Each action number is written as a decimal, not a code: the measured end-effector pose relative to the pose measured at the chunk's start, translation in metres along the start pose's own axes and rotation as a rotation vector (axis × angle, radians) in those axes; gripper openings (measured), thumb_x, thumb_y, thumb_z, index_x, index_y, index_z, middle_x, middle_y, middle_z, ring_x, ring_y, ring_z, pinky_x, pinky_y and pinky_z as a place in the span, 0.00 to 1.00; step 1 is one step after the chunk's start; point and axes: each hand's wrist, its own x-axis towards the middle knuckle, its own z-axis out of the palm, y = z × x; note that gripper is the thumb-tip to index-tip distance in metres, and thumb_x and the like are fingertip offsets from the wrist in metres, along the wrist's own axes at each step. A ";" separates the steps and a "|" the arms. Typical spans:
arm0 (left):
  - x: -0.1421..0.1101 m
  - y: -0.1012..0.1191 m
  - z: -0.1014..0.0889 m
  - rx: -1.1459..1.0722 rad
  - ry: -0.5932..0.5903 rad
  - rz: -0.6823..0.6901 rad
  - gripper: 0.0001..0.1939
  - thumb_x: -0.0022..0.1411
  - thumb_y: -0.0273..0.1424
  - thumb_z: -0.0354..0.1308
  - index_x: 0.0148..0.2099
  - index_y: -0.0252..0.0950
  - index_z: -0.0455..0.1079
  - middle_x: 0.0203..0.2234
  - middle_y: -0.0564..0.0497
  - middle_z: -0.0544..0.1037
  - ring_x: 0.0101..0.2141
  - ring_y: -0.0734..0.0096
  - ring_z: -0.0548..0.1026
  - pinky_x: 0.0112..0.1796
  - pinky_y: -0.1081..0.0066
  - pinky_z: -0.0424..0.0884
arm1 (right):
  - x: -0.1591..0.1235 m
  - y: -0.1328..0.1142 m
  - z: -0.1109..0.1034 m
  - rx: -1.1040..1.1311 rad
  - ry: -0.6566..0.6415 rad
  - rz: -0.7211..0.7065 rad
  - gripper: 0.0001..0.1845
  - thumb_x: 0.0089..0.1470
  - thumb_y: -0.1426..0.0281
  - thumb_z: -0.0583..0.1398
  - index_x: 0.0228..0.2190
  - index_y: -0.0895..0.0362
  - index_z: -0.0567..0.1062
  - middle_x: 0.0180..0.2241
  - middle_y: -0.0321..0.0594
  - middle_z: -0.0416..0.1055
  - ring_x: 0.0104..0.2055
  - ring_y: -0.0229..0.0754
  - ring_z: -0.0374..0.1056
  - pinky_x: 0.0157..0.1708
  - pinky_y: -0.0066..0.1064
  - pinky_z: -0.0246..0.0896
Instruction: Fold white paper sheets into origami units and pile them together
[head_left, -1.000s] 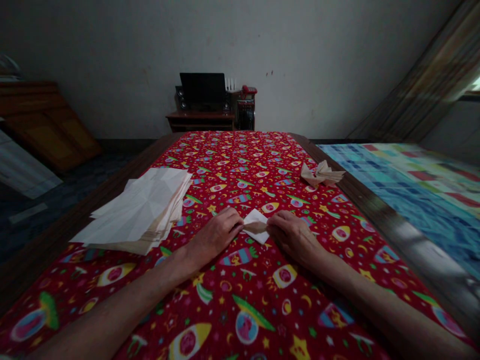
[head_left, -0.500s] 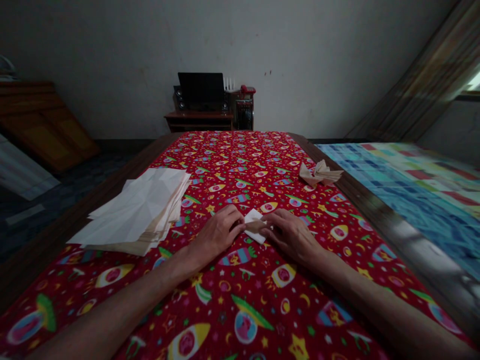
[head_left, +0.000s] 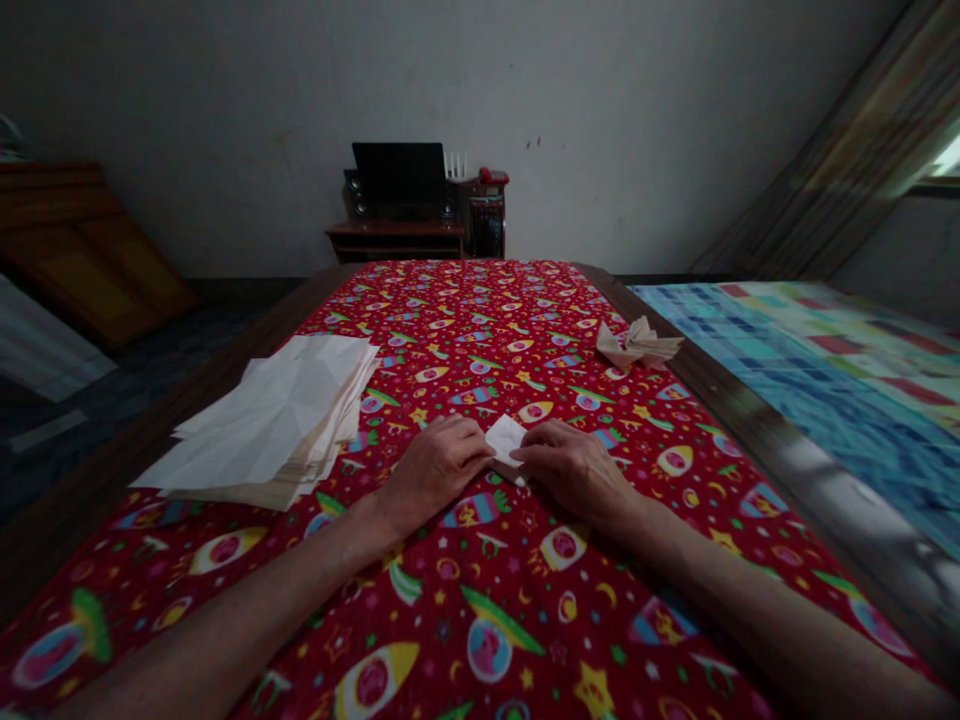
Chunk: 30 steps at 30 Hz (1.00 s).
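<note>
A small folded piece of paper (head_left: 505,437), white on its upper part with a tan strip along its lower edge, lies on the red patterned cloth (head_left: 480,560) between my two hands. My left hand (head_left: 448,458) pinches its left corner, thumb and fingers together. On the opposite side, the fingers of my right hand (head_left: 568,462) close on the right corner. Both fingertip groups press low against the cloth, and they hide the paper's side corners.
To the left sits a stack of creased paper sheets (head_left: 277,420). Folded tan paper shapes (head_left: 639,345) rest near the table's right edge. Beyond the table stand a monitor (head_left: 399,180) and a desk (head_left: 395,232); a bed (head_left: 787,360) lies to the right.
The tan flap that lay across the middle of the folded paper has turned down toward me, so more white shows. Both hands remain at its sides, with fingers shifted slightly.
</note>
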 end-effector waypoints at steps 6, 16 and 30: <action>-0.001 -0.002 0.001 -0.026 0.020 -0.074 0.05 0.64 0.28 0.54 0.34 0.35 0.68 0.31 0.51 0.71 0.36 0.69 0.69 0.38 0.68 0.66 | 0.000 0.003 -0.001 0.178 -0.037 0.140 0.10 0.58 0.68 0.55 0.30 0.58 0.75 0.33 0.41 0.71 0.31 0.36 0.66 0.27 0.25 0.54; 0.008 -0.004 0.001 -0.047 0.004 -0.236 0.08 0.63 0.29 0.54 0.30 0.35 0.68 0.29 0.52 0.70 0.34 0.68 0.68 0.36 0.70 0.64 | 0.015 0.002 0.007 -0.039 -0.090 0.320 0.13 0.60 0.66 0.51 0.26 0.57 0.68 0.27 0.38 0.67 0.28 0.36 0.61 0.27 0.27 0.47; 0.019 0.003 0.004 -0.102 -0.006 -0.359 0.08 0.59 0.35 0.58 0.31 0.36 0.73 0.29 0.52 0.71 0.34 0.69 0.69 0.35 0.71 0.63 | 0.016 0.003 0.008 -0.129 -0.149 0.352 0.13 0.61 0.66 0.50 0.28 0.57 0.68 0.28 0.39 0.69 0.29 0.38 0.62 0.27 0.28 0.45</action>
